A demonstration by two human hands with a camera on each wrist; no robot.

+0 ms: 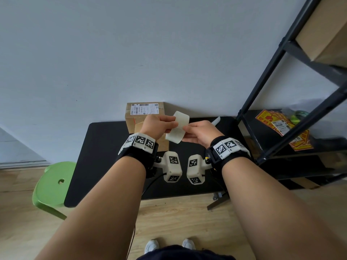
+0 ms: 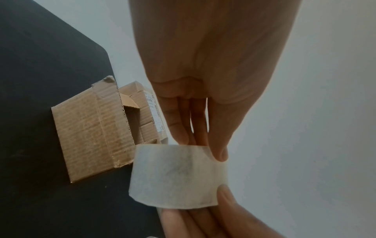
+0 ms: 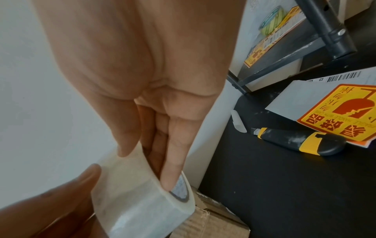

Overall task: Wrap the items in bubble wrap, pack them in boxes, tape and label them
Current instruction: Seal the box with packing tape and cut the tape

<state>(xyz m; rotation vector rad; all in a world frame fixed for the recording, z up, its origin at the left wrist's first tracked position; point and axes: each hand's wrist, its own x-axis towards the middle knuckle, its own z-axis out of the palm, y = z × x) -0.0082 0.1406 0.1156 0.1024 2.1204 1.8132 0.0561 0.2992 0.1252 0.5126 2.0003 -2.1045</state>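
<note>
A roll of whitish clear tape (image 1: 177,127) is held in the air above the black table (image 1: 112,156) by both hands. My left hand (image 1: 169,124) pinches its upper left rim, thumb on the outside (image 2: 220,154). On the lower right side my right hand (image 1: 189,132) grips the roll (image 3: 142,204), one fingertip at its core. Below lies a brown cardboard box (image 2: 91,133) with its flap open; what is inside is hidden. Behind it, against the wall, stands a closed box with a shipping label (image 1: 144,113).
A yellow-and-black utility knife (image 3: 301,141) and a yellow fragile sticker (image 3: 335,116) lie on the table's right side, with a white strip (image 1: 216,121) near the wall. A black shelf rack (image 1: 281,128) holding more stickers (image 1: 277,126) stands right. A green stool (image 1: 54,186) is left.
</note>
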